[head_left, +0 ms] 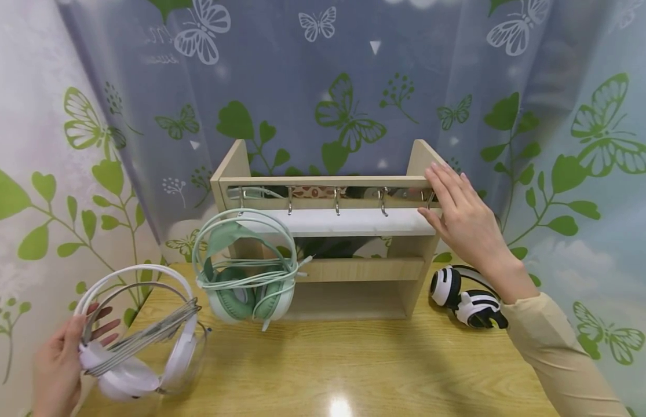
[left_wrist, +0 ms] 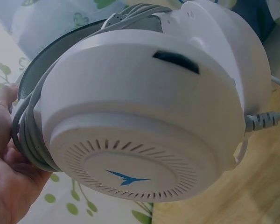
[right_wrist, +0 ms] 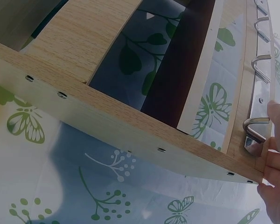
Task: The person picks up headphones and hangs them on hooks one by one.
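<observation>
My left hand (head_left: 57, 359) grips white headphones (head_left: 127, 376) by one side, left of a small wooden shelf (head_left: 364, 270). A grey cable is bundled across them. In the left wrist view the headphones (left_wrist: 130, 93) show a blue mark on one earcup, and part of the hand (left_wrist: 14, 182) is behind the cable. My right hand (head_left: 469, 220) lies on the shelf's upper right corner, fingers straight and thumb apart at the front. Beside it in the right wrist view is an end hook (right_wrist: 255, 130). Mint green headphones (head_left: 231, 301) hang at the leftmost hook, cable wound around them.
Several metal hooks (head_left: 337, 202) line the shelf's upper rail. Black and white headphones (head_left: 474, 307) lie on the wooden table (head_left: 343, 359), right of the shelf. A curtain (head_left: 281, 63) with butterflies and leaves hangs behind.
</observation>
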{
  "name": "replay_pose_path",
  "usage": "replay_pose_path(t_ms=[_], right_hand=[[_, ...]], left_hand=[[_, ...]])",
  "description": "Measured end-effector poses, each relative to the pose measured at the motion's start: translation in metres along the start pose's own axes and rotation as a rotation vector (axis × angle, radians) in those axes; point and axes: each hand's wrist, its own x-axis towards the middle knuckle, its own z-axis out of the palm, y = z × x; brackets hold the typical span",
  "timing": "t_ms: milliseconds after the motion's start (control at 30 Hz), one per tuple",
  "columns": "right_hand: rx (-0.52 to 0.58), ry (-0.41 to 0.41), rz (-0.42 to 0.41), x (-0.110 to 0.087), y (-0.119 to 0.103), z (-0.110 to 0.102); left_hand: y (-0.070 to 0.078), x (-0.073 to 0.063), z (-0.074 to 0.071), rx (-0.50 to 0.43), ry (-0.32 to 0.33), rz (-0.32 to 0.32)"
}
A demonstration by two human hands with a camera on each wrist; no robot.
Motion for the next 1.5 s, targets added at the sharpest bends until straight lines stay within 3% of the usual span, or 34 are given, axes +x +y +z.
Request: replay_pose_path(t_ms=[133,467,833,1000,1233,1500], right_hand=[[0.001,-0.003,0.004,0.000,0.000,0.000],[0.006,-0.001,0.005,0.000,0.000,-0.001],[0.010,-0.005,0.007,0.001,0.001,0.000],[0.010,-0.009,0.010,0.001,0.000,0.000],[0.010,-0.006,0.009,0.000,-0.001,0.000],[0.010,-0.009,0.010,0.000,-0.001,0.000]], left_hand=[[0.006,-0.001,0.003,0.019,0.007,0.039],[0.024,-0.001,0.008,-0.040,-0.018,0.084],[0.036,-0.003,0.013,-0.075,-0.041,0.090],[0.042,-0.003,0.017,-0.099,-0.081,0.107],[0.051,-0.004,0.024,-0.057,-0.078,0.113],[0.061,-0.004,0.033,-0.060,-0.134,0.127]])
